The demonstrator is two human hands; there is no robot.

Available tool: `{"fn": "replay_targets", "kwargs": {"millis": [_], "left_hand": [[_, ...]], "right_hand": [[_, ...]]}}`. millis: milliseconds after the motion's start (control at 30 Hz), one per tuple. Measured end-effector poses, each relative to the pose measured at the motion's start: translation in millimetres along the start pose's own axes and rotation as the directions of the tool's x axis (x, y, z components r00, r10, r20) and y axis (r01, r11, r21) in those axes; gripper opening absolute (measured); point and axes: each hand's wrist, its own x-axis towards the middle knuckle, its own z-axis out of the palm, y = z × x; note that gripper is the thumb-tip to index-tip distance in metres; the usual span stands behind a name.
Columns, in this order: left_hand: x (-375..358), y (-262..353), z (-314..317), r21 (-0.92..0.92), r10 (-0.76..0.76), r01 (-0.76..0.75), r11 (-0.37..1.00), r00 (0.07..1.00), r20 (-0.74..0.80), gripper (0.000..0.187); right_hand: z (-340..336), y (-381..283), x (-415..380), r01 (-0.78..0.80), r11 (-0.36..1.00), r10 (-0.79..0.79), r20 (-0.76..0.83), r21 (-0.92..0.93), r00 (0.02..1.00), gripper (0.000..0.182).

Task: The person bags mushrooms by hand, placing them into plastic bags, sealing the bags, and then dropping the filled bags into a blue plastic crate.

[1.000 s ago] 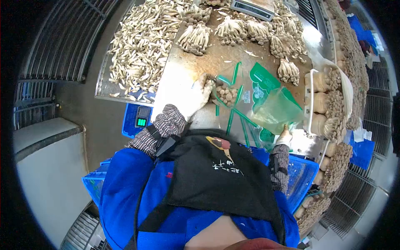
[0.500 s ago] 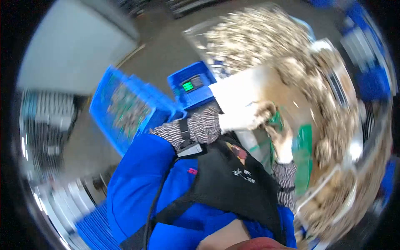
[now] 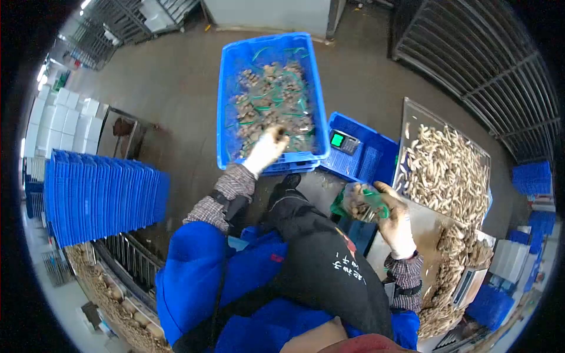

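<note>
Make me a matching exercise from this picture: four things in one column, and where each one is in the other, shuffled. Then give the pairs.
Things
1. Bag of mushrooms
2. Device with green display
3. Left hand
4. Loose mushrooms

Places
A. Over the near end of the large blue crate
B. Heaped on the metal tray
C. In the right hand
D. In the small blue bin

Pairs: 1-C, 2-D, 3-A, 4-B

Metal table (image 3: 428,228): bare toward the wearer, brown-stained in part; mushroom clusters (image 3: 452,242) lie along its right-hand side, scale (image 3: 469,287) among them.
</note>
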Motion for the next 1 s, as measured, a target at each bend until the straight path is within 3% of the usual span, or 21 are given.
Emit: {"fn": "replay_targets", "kwargs": {"millis": [67, 100, 133, 167, 233, 300, 367, 400, 433, 467, 500, 533, 567, 667, 733, 767, 833, 867, 900, 967, 1000], "left_hand": [[19, -38, -50, -0.001, -0.141, 0.142, 0.990, 0.986, 0.092, 0.046], [27, -52, -70, 0.094, -0.117, 0.107, 0.990, 0.987, 0.109, 0.042], [37, -55, -86, 0.095, -0.125, 0.120, 0.988, 0.991, 0.047, 0.037], [54, -81, -96, 0.073, 0.036, -0.032, 0.997, 0.997, -0.064, 0.034], [96, -118, -107, 0.096, -0.029, 0.047, 0.994, 0.984, -0.174, 0.032], [131, -102, -130, 0.098, 0.075, -0.068, 0.993, 0.995, -0.066, 0.030], [149, -94, -127, 0.071, 0.102, -0.107, 0.992, 0.992, 0.068, 0.027], [152, -82, -126, 0.023, 0.071, -0.085, 0.996, 0.930, 0.362, 0.033], [150, -73, -120, -0.017, 0.053, -0.054, 0.998, 0.782, 0.622, 0.040], [144, -69, -111, 0.064, 0.104, -0.198, 0.978, 0.733, 0.672, 0.048], [135, -67, -103, 0.132, 0.146, -0.343, 0.930, 0.676, 0.722, 0.056], [114, -90, -82, 0.177, 0.212, -0.438, 0.882, 0.702, 0.680, 0.071], [101, -94, -66, 0.241, 0.178, -0.501, 0.831, 0.650, 0.739, 0.073], [86, -79, -51, 0.330, 0.013, -0.533, 0.779, 0.540, 0.841, 0.069], [71, -111, -25, 0.340, 0.106, -0.508, 0.791, 0.662, 0.742, 0.059], [73, -119, -19, 0.340, 0.105, -0.510, 0.790, 0.660, 0.744, 0.059], [76, -136, -6, 0.430, -0.020, -0.532, 0.730, 0.612, 0.791, 0.040], [76, -142, -1, 0.456, -0.014, -0.544, 0.704, 0.632, 0.775, 0.023], [75, -148, 2, 0.463, -0.019, -0.539, 0.704, 0.637, 0.771, 0.023], [77, -149, 2, 0.482, 0.214, -0.633, 0.606, 0.714, 0.667, 0.017], [82, -162, 14, 0.476, 0.033, -0.619, 0.625, 0.630, 0.776, 0.016]], "right_hand": [[12, 3, 26, -0.135, 0.974, 0.130, 0.038, 0.183, 0.991, 0.030], [15, -16, 41, -0.134, 0.978, 0.127, 0.057, 0.158, 0.990, 0.027], [19, -22, 53, -0.200, 0.958, 0.193, 0.058, 0.206, 0.980, 0.026], [23, -27, 66, -0.263, 0.932, 0.256, 0.058, 0.248, 0.965, 0.026], [34, -38, 85, -0.288, 0.934, 0.289, 0.027, 0.211, 0.957, 0.024], [43, -40, 95, -0.306, 0.886, 0.367, -0.125, 0.349, 0.922, 0.024], [53, -52, 109, -0.340, 0.878, 0.403, -0.136, 0.337, 0.905, 0.026], [62, -44, 105, -0.337, 0.898, 0.407, -0.243, 0.281, 0.880, 0.030], [68, -41, 104, -0.336, 0.915, 0.397, -0.348, 0.223, 0.849, 0.033], [64, -63, 118, -0.474, 0.816, 0.561, -0.256, 0.331, 0.787, 0.035], [71, -71, 125, -0.491, 0.807, 0.576, -0.254, 0.327, 0.777, 0.035], [79, -77, 133, -0.466, 0.824, 0.560, -0.340, 0.320, 0.756, 0.030], [83, -79, 137, -0.439, 0.843, 0.537, -0.423, 0.312, 0.730, 0.026], [88, -75, 142, -0.462, 0.815, 0.571, -0.348, 0.352, 0.743, 0.026], [93, -76, 146, -0.504, 0.796, 0.600, -0.326, 0.335, 0.730, 0.026], [95, -73, 145, -0.505, 0.795, 0.602, -0.327, 0.337, 0.729, 0.026], [98, -68, 140, -0.567, 0.802, 0.597, -0.299, 0.188, 0.744, 0.025], [99, -69, 144, -0.599, 0.770, 0.638, -0.261, 0.222, 0.724, 0.027], [101, -72, 150, -0.595, 0.772, 0.635, -0.256, 0.223, 0.729, 0.027], [105, -80, 162, -0.568, 0.770, 0.625, -0.164, 0.291, 0.763, 0.032], [106, -76, 160, -0.572, 0.787, 0.610, -0.160, 0.230, 0.776, 0.035]]}}
